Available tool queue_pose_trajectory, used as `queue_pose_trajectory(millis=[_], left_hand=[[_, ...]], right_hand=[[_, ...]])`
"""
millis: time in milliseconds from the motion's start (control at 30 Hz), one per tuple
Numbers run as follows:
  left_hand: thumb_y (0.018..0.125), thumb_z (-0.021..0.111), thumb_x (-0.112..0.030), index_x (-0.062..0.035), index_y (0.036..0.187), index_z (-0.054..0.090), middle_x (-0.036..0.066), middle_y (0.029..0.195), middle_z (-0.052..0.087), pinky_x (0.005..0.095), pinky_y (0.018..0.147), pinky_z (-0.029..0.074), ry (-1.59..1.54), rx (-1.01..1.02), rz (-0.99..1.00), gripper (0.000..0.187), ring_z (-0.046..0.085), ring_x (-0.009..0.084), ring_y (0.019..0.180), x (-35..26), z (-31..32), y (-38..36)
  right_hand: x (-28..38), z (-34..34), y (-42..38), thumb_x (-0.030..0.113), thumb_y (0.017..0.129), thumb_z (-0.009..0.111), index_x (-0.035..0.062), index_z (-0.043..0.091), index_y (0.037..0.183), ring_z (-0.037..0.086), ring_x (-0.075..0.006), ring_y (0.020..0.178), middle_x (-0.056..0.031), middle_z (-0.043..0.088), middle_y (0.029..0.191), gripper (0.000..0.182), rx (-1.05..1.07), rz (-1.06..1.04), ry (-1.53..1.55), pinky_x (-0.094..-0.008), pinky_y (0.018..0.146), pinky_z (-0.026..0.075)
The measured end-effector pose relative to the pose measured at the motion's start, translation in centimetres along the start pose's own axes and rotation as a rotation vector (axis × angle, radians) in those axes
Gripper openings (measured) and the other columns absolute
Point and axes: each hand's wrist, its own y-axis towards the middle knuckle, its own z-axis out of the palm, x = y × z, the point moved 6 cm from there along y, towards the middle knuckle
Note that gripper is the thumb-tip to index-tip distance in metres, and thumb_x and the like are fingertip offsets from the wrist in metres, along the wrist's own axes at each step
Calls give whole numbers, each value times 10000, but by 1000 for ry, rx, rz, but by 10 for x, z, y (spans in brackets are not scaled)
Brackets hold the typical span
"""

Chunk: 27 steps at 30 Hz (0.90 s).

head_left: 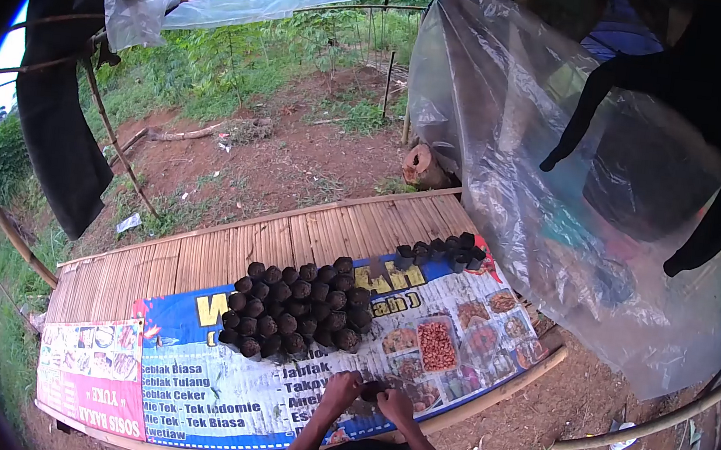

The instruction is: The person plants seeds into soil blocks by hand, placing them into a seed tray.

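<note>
My left hand (343,390) and my right hand (395,405) are close together over the front part of the printed banner (192,405). Between them is a small dark pot (372,390), and the fingers of both hands are closed on its sides. Just beyond my hands stands a cluster of several black pots (290,307) with dark fill, packed side by side. Farther back on the right sits a smaller group of black pots (460,257). What fills the pot between my hands is too dark to make out.
The banner lies on a bamboo slat table (235,251). Clear plastic sheeting (509,153) hangs at the right, with dark cloth over it. A cut log (424,168) lies behind the table. A bamboo pole (657,414) curves at the lower right.
</note>
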Motion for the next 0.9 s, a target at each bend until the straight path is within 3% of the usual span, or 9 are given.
queue_pose_trajectory(millis=[200, 333, 500, 567, 900], left_hand=[[739, 592, -126, -23, 766, 642, 209, 747, 639, 459, 674, 511, 29, -27, 12, 118, 631, 385, 723, -3, -1, 1], [724, 612, -106, -23, 725, 647, 194, 723, 640, 438, 643, 507, 11, -155, -40, 90, 632, 380, 694, -16, -19, -11], [715, 616, -83, -5, 746, 649, 190, 731, 649, 415, 647, 510, -35, -178, -96, 90, 653, 343, 702, 0, -17, -19], [733, 576, -92, -8, 757, 645, 236, 735, 622, 458, 655, 495, -112, -211, -113, 112, 623, 407, 724, 1, -17, -21], [721, 596, -68, 14, 756, 628, 210, 730, 639, 426, 651, 503, -91, -231, -109, 94, 644, 362, 699, -6, -20, -35]], right_hand=[[9, -8, -7, 352, 803, 545, 58, 689, 800, 633, -399, 753, -203, 653, 771, 327, -43, -59, -6, -482, 701, 502], [7, -7, -2, 359, 807, 549, 70, 693, 798, 635, -392, 726, -193, 655, 757, 322, -83, -103, -3, -484, 686, 504], [23, -14, 2, 341, 805, 572, 77, 686, 802, 632, -386, 733, -192, 647, 742, 288, -75, -192, 2, -472, 670, 501], [28, -19, -2, 341, 808, 568, 68, 679, 785, 629, -393, 721, -197, 644, 734, 296, -52, -162, 17, -478, 657, 500], [19, -4, 9, 359, 819, 552, 52, 678, 788, 629, -399, 711, -214, 636, 711, 333, -26, -172, -13, -487, 657, 500]])
